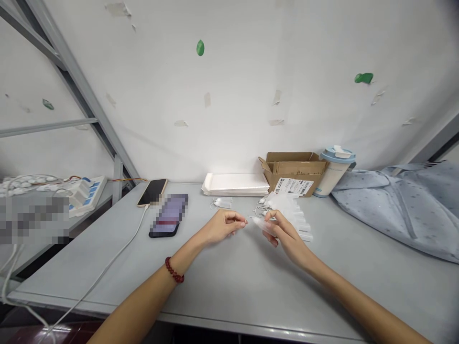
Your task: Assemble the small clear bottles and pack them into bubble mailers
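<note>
My right hand (pixel 283 234) grips a translucent white tube (pixel 261 223) between thumb and fingers, its narrow tip pointing left. Close to that tip is my left hand (pixel 226 225), thumb and forefinger pinched together; what they hold, if anything, is too small to make out. Just behind my right hand lies a pile of similar translucent tubes (pixel 292 210), with thin loops at their left ends. One more small tube with a loop (pixel 223 203) rests apart, behind my left hand.
A stack of white padded envelopes (pixel 236 184), an open cardboard box (pixel 296 167) and a lidded cup (pixel 333 174) stand along the wall. Blue patterned cloth (pixel 390 200) covers the right side. Two phones (pixel 152 192) lie left, one with a white cable (pixel 114 263) crossing the table.
</note>
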Demonstrator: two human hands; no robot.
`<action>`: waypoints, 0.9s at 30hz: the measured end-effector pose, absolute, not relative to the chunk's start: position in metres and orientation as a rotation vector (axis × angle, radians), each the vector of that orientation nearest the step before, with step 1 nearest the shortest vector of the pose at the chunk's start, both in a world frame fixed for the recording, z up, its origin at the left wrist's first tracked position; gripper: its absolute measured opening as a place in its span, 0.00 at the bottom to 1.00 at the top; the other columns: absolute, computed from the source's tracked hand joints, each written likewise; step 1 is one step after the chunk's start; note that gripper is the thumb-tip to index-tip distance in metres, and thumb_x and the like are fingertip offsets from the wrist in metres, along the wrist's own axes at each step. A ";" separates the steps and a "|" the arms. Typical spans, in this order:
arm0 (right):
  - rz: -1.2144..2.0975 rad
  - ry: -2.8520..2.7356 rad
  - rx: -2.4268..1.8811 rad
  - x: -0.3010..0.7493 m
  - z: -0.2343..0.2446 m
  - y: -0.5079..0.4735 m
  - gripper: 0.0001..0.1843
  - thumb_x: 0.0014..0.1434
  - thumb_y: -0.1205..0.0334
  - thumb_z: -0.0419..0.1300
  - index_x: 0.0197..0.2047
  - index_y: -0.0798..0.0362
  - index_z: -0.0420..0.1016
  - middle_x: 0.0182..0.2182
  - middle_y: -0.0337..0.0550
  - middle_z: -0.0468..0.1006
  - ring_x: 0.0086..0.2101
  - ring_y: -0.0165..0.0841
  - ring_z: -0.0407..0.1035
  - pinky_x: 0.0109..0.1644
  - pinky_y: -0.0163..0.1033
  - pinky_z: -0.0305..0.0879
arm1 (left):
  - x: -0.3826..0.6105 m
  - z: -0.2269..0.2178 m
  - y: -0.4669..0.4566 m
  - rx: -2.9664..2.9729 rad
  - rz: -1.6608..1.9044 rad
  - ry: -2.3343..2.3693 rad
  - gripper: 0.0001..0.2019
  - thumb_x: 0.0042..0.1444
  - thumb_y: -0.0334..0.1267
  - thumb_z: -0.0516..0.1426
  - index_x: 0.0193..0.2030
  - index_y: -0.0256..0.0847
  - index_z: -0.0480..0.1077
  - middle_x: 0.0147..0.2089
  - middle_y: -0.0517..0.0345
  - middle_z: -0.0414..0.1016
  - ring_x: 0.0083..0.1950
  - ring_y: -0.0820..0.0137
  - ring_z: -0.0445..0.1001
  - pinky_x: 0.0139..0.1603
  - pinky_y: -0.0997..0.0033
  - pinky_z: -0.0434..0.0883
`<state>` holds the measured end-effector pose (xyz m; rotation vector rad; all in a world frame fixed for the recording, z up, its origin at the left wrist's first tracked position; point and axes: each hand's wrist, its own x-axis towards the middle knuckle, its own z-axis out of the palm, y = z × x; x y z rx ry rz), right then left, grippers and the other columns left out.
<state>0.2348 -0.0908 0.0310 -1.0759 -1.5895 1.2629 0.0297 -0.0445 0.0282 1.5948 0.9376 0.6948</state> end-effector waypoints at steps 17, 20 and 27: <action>1.535 -1.381 -1.007 0.238 0.031 -0.090 0.07 0.59 0.55 0.49 0.35 0.49 0.57 0.17 0.28 0.53 0.20 0.25 0.45 0.24 0.33 0.44 | 0.032 0.036 -0.050 1.346 0.740 0.816 0.14 0.47 0.45 0.62 0.32 0.33 0.73 0.29 0.57 0.70 0.24 0.79 0.62 0.25 0.76 0.60; 1.553 -1.374 -1.002 0.238 0.031 -0.091 0.07 0.59 0.55 0.49 0.35 0.49 0.57 0.17 0.28 0.53 0.20 0.25 0.46 0.24 0.33 0.44 | 0.031 0.034 -0.050 1.343 0.736 0.788 0.13 0.48 0.44 0.62 0.32 0.34 0.74 0.29 0.57 0.71 0.25 0.79 0.62 0.25 0.76 0.59; 1.555 -1.362 -1.003 0.237 0.032 -0.091 0.08 0.58 0.54 0.49 0.36 0.48 0.57 0.17 0.28 0.53 0.20 0.25 0.46 0.24 0.33 0.44 | 0.031 0.035 -0.050 1.310 0.734 0.756 0.13 0.47 0.44 0.62 0.32 0.34 0.73 0.30 0.57 0.71 0.25 0.78 0.62 0.25 0.76 0.59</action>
